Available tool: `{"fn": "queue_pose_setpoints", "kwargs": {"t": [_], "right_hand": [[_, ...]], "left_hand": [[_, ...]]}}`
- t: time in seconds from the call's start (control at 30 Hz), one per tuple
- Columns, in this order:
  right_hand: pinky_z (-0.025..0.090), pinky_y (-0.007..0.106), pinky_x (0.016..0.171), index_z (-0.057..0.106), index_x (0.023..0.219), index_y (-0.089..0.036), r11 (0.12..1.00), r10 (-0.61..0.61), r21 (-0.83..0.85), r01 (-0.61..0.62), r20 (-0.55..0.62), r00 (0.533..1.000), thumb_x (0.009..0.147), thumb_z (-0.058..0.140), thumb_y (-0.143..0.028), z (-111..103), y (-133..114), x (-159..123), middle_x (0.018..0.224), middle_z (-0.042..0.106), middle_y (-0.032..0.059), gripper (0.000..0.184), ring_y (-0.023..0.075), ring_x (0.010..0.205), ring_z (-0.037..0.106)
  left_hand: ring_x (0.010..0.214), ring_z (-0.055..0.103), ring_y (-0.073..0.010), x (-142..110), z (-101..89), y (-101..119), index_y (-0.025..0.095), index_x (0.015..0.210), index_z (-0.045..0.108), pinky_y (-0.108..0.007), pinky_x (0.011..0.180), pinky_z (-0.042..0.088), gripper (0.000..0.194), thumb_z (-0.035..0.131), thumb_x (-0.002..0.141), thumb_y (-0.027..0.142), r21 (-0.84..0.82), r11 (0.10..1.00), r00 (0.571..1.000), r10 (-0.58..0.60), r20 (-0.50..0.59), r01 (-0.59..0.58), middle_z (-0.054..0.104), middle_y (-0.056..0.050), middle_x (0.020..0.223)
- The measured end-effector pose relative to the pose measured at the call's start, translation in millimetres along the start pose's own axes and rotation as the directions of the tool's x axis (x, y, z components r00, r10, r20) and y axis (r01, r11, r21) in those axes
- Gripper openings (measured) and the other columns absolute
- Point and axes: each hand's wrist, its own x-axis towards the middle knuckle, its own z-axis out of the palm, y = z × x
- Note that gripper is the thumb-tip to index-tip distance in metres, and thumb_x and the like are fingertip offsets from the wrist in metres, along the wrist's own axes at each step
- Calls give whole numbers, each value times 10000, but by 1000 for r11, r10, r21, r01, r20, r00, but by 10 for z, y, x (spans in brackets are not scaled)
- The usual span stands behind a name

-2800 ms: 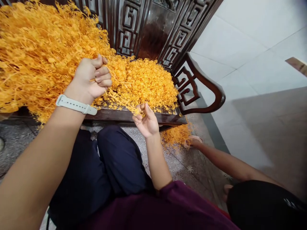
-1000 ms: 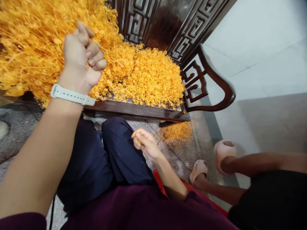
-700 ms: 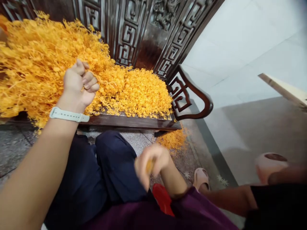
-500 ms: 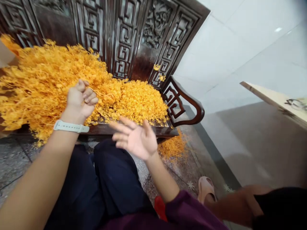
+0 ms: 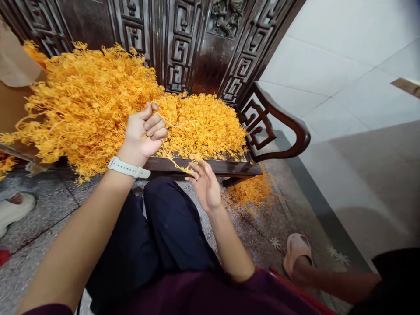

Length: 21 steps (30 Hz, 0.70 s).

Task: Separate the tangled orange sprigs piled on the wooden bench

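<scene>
My left hand, with a pale watch strap on its wrist, is closed around a thin yellow branching sprig. Loose ends of it poke out on both sides of the fist. From below that fist, a knobbly strand of the yellow sprig runs down to my right hand, whose curled fingertips meet its end. Just behind both hands, a large heap of similar yellow sprigs lies on a dark carved wooden bench. A lower, denser pile of small yellow pieces lies to its right.
The bench's curved armrest rises at the right. More yellow sprigs lie on the floor below it. A brown sack or carton stands at the left. Another person's sandalled foot is at lower right; a pale shoe shows at left.
My right hand was open and blurred with its palm up; its fingers have now curled in at the yellow strand. My left hand stays closed. The view has shifted left.
</scene>
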Motion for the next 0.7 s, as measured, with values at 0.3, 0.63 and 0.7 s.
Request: {"fn": "queue_pose_setpoints", "kwargs": {"t": [0.3, 0.63, 0.7], "right_hand": [[427, 214, 584, 702, 983, -193, 997, 33, 64, -45, 173, 984, 921, 746, -294, 215, -66, -83, 657, 563, -36, 127, 78, 574, 465], [380, 204, 540, 550, 1316, -277, 951, 249, 75, -300, 391, 886, 878, 826, -369, 296, 253, -567, 613, 481, -100, 526, 82, 518, 375], [422, 202, 544, 571, 1297, -252, 917, 344, -65, -393, 625, 701, 870, 830, -393, 267, 480, -706, 654, 583, -77, 519, 87, 516, 475]], "left_hand": [[306, 230, -60, 6, 2, -33, 189, 806, 547, -162, 347, 186, 383, 404, 1133, 328, 166, 983, 995, -86, 44, 78, 229, 90, 432], [309, 162, -61, 5, -4, 56, 188, 766, 548, -181, 352, 135, 397, 410, 1125, 287, 174, 985, 999, 1, 47, -10, 191, 90, 434], [311, 161, -63, 33, -31, 147, 195, 764, 548, -184, 355, 134, 385, 428, 1119, 282, 170, 981, 995, 82, 49, -89, 190, 88, 434]]}}
